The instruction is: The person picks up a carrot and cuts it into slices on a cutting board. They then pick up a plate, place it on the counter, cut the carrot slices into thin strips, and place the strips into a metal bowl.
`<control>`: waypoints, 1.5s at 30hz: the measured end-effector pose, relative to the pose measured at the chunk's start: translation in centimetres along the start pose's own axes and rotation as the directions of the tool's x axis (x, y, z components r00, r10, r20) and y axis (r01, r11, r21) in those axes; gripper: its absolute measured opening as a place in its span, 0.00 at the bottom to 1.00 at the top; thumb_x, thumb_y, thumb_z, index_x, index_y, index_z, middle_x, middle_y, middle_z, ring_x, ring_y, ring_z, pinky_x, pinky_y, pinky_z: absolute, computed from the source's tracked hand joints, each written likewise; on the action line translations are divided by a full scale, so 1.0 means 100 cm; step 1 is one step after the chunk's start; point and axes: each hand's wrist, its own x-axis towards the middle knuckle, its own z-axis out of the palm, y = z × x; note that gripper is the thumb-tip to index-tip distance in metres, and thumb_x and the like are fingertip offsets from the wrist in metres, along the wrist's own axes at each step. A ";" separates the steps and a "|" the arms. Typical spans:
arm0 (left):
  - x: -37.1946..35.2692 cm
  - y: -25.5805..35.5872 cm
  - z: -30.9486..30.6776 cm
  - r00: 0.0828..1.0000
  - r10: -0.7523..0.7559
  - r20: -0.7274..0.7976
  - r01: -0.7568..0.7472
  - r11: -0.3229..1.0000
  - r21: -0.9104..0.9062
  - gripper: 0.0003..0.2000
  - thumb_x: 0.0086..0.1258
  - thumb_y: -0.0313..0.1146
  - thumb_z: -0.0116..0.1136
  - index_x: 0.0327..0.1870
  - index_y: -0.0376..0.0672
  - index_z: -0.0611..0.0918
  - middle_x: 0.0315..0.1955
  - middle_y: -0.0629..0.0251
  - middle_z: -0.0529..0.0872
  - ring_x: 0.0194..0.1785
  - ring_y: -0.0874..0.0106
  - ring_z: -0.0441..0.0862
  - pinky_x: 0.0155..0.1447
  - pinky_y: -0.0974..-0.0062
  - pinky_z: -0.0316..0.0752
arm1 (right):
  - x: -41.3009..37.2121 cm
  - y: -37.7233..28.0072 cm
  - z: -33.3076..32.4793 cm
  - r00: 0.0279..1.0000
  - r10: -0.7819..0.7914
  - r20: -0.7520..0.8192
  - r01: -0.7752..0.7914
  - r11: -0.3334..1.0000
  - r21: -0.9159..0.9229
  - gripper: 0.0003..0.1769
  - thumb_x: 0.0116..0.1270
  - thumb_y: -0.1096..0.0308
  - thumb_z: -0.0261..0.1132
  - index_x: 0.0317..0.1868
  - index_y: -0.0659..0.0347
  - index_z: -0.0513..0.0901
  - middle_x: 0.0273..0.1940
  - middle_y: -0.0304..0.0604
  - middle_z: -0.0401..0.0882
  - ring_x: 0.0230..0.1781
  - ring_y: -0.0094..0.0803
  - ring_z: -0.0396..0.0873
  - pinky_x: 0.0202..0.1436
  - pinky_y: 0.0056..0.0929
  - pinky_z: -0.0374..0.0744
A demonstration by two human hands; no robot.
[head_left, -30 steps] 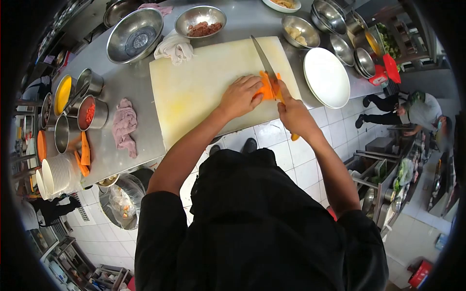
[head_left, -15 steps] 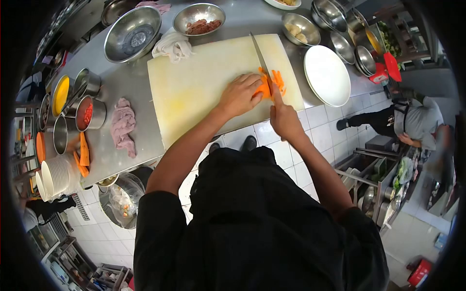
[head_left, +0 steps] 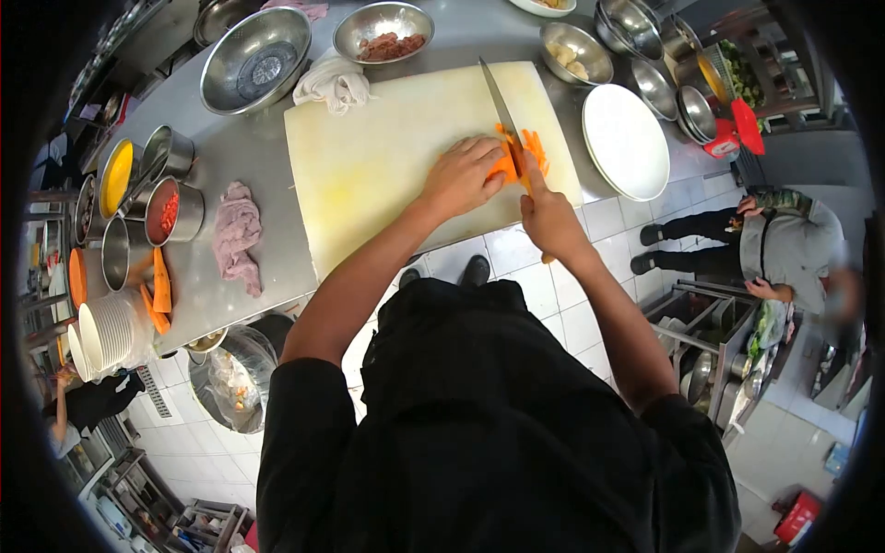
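One right hand [head_left: 551, 226], at centre right, noted clenched around the handle of a knife [head_left: 499, 100], with the blade pointing towards the top of the frame. Left hand [head_left: 461, 177], just beside, with fingers bent and grasping the carrot [head_left: 504, 170] from above; cannot tell how far the fingertips tuck under.

Carrot located above and right of centre, on the right part of the cutting board [head_left: 387, 129], against the blade. Cut strips [head_left: 534, 147] lying loose on the blade's right.

Judged as slicing, with these points advised: curl the left fingertips back, guide the flat of the blade with the knuckles, set the thumb well behind. Hold the blade upright — a lean would likely give wedge-shaped pieces. Match each small shift of the left hand to one strip's width, and press only enough to stop any rolling.

Beside the board, at upper right, white plates [head_left: 627, 138]. At middle left, a pink cloth [head_left: 238, 238] and whole carrots [head_left: 161, 281]. Beyond the board, along the top, a white cloth [head_left: 334, 86], a bowl of reddish meat [head_left: 349, 33] and a bowl of pale pieces [head_left: 600, 61].

Farthest off, at right, a person in grey [head_left: 784, 244] — well apart from the cutting.
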 end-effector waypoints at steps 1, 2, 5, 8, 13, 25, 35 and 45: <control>0.001 0.001 0.000 1.000 0.000 0.003 0.000 1.000 0.000 0.16 0.66 0.35 0.66 0.52 0.36 0.84 0.56 0.58 0.83 0.64 0.58 0.78 0.69 0.61 0.72 | -0.001 0.004 -0.008 1.000 -0.011 0.006 0.012 1.000 -0.027 0.42 0.72 0.72 0.56 0.83 0.56 0.49 0.29 0.69 0.82 0.32 0.61 0.86 0.43 0.54 0.81; 0.001 0.002 -0.001 1.000 0.012 -0.029 -0.012 1.000 -0.005 0.16 0.66 0.35 0.66 0.51 0.36 0.84 0.56 0.58 0.83 0.63 0.58 0.78 0.69 0.61 0.73 | -0.003 -0.003 -0.017 1.000 -0.019 0.015 0.020 0.999 -0.051 0.42 0.72 0.71 0.56 0.83 0.55 0.49 0.30 0.69 0.83 0.33 0.59 0.86 0.44 0.53 0.82; 0.003 0.006 -0.007 0.994 0.039 -0.104 -0.038 0.999 0.014 0.15 0.66 0.33 0.65 0.51 0.35 0.85 0.56 0.57 0.83 0.62 0.58 0.79 0.69 0.61 0.73 | -0.015 -0.031 -0.041 0.989 0.095 0.115 -0.093 0.995 -0.029 0.41 0.72 0.71 0.55 0.83 0.60 0.50 0.35 0.70 0.84 0.38 0.62 0.85 0.50 0.53 0.81; 0.006 0.003 -0.012 0.993 0.040 -0.113 -0.037 0.999 0.022 0.14 0.66 0.31 0.64 0.50 0.35 0.85 0.55 0.57 0.83 0.60 0.58 0.79 0.68 0.61 0.74 | -0.020 -0.034 -0.036 0.992 0.081 0.096 -0.078 0.996 -0.036 0.41 0.71 0.72 0.55 0.82 0.63 0.50 0.34 0.71 0.83 0.37 0.65 0.84 0.50 0.56 0.81; 0.001 -0.010 0.000 0.998 -0.013 -0.059 0.009 0.998 -0.068 0.11 0.67 0.28 0.62 0.49 0.34 0.85 0.53 0.56 0.84 0.59 0.58 0.81 0.65 0.63 0.76 | -0.012 -0.005 0.016 1.000 -0.016 -0.021 0.015 1.000 -0.003 0.43 0.69 0.75 0.57 0.82 0.63 0.48 0.28 0.69 0.82 0.31 0.67 0.83 0.44 0.60 0.81; 0.001 -0.013 0.001 0.995 0.015 -0.100 -0.022 0.997 -0.067 0.12 0.67 0.29 0.64 0.49 0.36 0.85 0.53 0.58 0.84 0.57 0.59 0.82 0.62 0.64 0.79 | -0.010 -0.006 0.019 1.000 0.008 -0.024 -0.008 1.000 -0.011 0.43 0.70 0.74 0.57 0.82 0.61 0.49 0.31 0.72 0.83 0.35 0.68 0.83 0.47 0.59 0.80; 0.001 -0.013 0.001 0.989 -0.025 -0.145 0.012 0.996 -0.089 0.12 0.66 0.30 0.65 0.48 0.34 0.84 0.52 0.55 0.85 0.56 0.56 0.82 0.62 0.62 0.79 | -0.010 -0.013 0.021 1.000 0.017 -0.021 -0.017 1.000 0.008 0.42 0.72 0.74 0.53 0.83 0.57 0.47 0.29 0.66 0.84 0.21 0.57 0.82 0.37 0.50 0.84; 0.006 -0.016 0.001 0.988 0.006 -0.156 -0.016 0.998 -0.065 0.13 0.67 0.30 0.65 0.48 0.34 0.85 0.51 0.56 0.84 0.56 0.56 0.82 0.61 0.62 0.79 | 0.004 0.001 0.025 0.997 -0.034 -0.069 0.035 0.999 0.020 0.45 0.68 0.75 0.57 0.83 0.59 0.49 0.28 0.69 0.82 0.30 0.66 0.83 0.41 0.59 0.81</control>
